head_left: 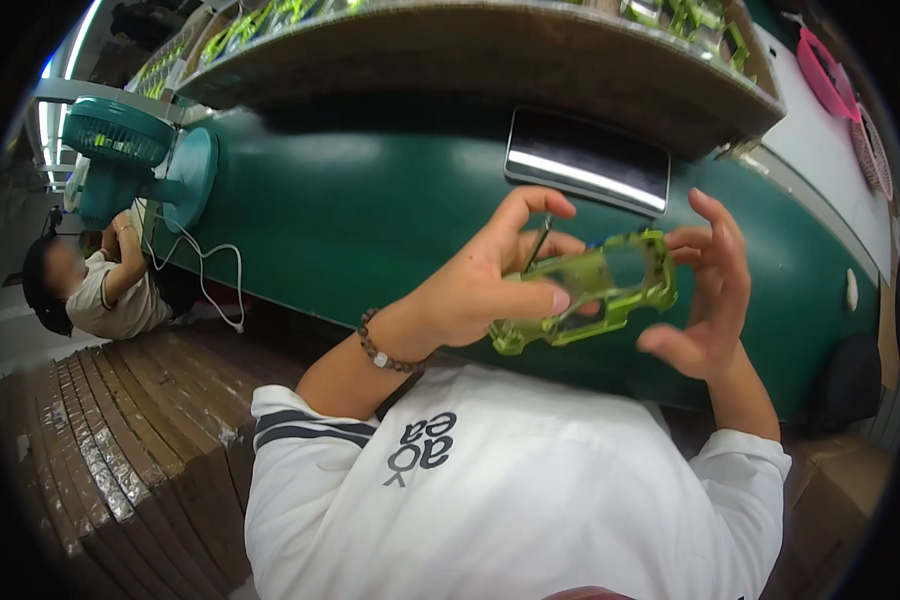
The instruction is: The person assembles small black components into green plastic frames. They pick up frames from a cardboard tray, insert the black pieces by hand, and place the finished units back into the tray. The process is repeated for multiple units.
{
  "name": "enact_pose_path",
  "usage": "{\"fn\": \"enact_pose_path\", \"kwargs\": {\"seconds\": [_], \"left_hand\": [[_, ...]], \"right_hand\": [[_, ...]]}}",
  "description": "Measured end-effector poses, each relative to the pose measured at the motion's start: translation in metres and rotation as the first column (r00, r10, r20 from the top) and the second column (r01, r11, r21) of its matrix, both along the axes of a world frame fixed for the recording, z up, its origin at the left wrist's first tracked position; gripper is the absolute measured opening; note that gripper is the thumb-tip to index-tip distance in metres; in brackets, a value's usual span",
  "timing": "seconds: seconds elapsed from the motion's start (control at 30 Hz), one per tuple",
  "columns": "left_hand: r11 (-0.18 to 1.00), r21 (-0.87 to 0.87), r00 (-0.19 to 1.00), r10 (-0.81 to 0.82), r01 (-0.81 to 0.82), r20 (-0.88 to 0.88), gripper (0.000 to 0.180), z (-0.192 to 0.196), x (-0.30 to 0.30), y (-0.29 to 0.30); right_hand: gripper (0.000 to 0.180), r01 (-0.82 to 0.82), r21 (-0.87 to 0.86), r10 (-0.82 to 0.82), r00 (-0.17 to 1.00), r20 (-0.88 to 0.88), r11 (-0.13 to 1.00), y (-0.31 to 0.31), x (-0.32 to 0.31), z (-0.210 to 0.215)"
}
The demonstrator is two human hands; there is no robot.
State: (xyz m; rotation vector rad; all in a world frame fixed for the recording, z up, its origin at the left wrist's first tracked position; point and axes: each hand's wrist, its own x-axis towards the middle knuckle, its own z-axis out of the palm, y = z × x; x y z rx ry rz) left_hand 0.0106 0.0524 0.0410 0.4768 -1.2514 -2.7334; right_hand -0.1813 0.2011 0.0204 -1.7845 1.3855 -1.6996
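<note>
A lime-green plastic toy car body shell (610, 308), with clear window areas and open cut-outs, is held above the green tabletop. My left hand (495, 275) grips its left end, thumb pressed on top and the other fingers partly hidden behind. A thin dark rod (539, 242) rises beside the left fingers; I cannot tell whether it belongs to the shell. Close to the shell's right end is my right hand (715, 285), thumb and fingers spread apart. Its fingertips come near the green edge, and whether they touch it I cannot tell.
Behind the hands lies a dark, silver-edged tablet-like device (588, 162) on the green table (350, 200). A long cardboard box (490, 65) of similar green parts spans the back. A teal fan (120, 135) with a white cable stands left, near another person (110, 285). Flattened cardboard (120, 460) is stacked lower left.
</note>
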Motion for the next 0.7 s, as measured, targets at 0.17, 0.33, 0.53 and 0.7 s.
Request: {"fn": "enact_pose_path", "kwargs": {"seconds": [0.17, 0.33, 0.53, 0.7], "left_hand": [[0.971, -0.014, 0.971, -0.237, 0.237, 0.016, 0.046, 0.004, -0.011, -0.011], [0.949, 0.018, 0.949, -0.314, 0.313, 0.018, 0.093, 0.023, -0.007, -0.052], [0.934, 0.303, 0.918, -0.06, 0.191, -0.392, 0.095, 0.012, 0.012, -0.109], [0.848, -0.116, 0.842, 0.481, -0.518, -0.244, 0.055, -0.01, 0.032, -0.116]], "right_hand": [[0.076, -0.103, 0.207, 0.23, 0.531, -0.816, 0.973, -0.018, 0.006, 0.07], [0.068, -0.159, 0.11, 0.185, 0.611, -0.769, 0.981, -0.046, 0.023, 0.074], [0.052, -0.053, -0.171, -0.104, 0.606, -0.788, 0.984, -0.099, 0.026, 0.099], [0.043, 0.457, -0.199, -0.473, 0.631, -0.615, 0.867, -0.197, 0.036, 0.103]]}}
